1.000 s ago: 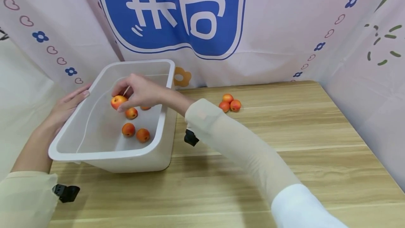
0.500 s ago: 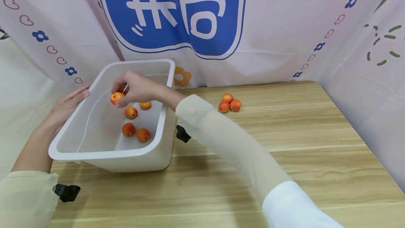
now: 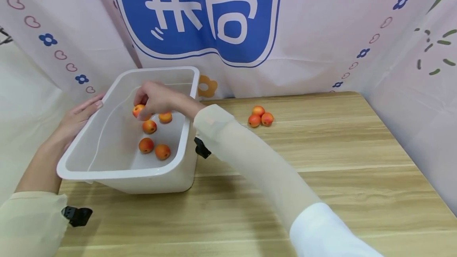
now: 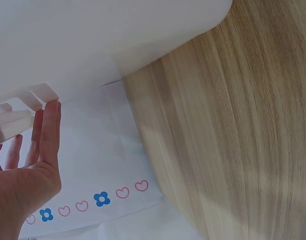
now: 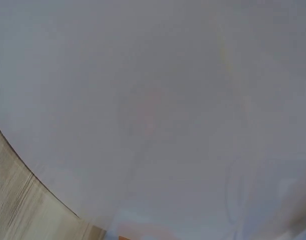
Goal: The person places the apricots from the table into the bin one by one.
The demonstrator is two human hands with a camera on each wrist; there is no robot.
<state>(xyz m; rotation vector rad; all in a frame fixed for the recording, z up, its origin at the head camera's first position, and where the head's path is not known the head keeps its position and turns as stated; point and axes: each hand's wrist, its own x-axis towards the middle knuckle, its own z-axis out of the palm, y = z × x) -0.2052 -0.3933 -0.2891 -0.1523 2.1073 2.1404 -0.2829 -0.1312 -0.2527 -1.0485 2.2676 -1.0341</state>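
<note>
Since 0.5 s ago, the right hand [image 3: 157,96] and the orange fruit [image 3: 138,111] in its fingers shift slightly rightward inside the white bin [image 3: 107,175], while the right forearm's pale sleeve [image 3: 253,154] slides a little to the left. That keeps the held fruit within the bin's walls and, by my reading, brings it closer to the loose fruits there; it appears unreleased.

Nearest, the left sleeve [image 3: 32,217] bears a small black device [image 3: 77,216] above the wood-grain counter [image 3: 232,225]. Beyond it stands the bin. The left hand [image 3: 76,118] holds its left rim: digits lie over the edge in the head view, and the left wrist view shows fingers [image 4: 50,132] reaching up against the underside of the rim, fairly straight and a little apart.

On the bin's floor rest 4 loose fruits [image 3: 146,145], 2 nearer and 2 farther back. Over the farther ones, the right hand's fingers are curled and closed on the held fruit, parted only as far as it forces them. The right wrist view shows neither hand nor grip clearly.

Farther back, to the right, 3 more fruits [image 3: 267,119] cluster on the counter, touching or nearly so, before the printed curtain [image 3: 303,62].
</note>
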